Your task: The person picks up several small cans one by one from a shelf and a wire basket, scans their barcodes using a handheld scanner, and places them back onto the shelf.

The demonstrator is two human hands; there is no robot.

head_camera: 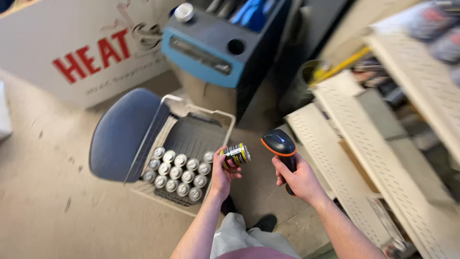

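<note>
The left hand held a small can up in the air. Its fingers were wrapped around the can, so the grip was closed on it. The can lay on its side, with its silver end turned toward the right hand. It had a dark and yellow label.

The right hand held a scanner. That grip was closed around the black handle. The scanner had a black head with an orange rim. The head sat just beside the can, with a small gap between them.

Below the left hand stood a white wire basket on the floor. Many more cans stood upright in neat rows in the near part of the basket. Only their round silver tops showed. The far part of the basket showed its dark bottom.

A blue chair seat touched the left side of the basket. Behind it leaned a big white box with red letters. A blue and black cart stood past the basket. Pale shelves with tiny holes ran along the right side.
</note>
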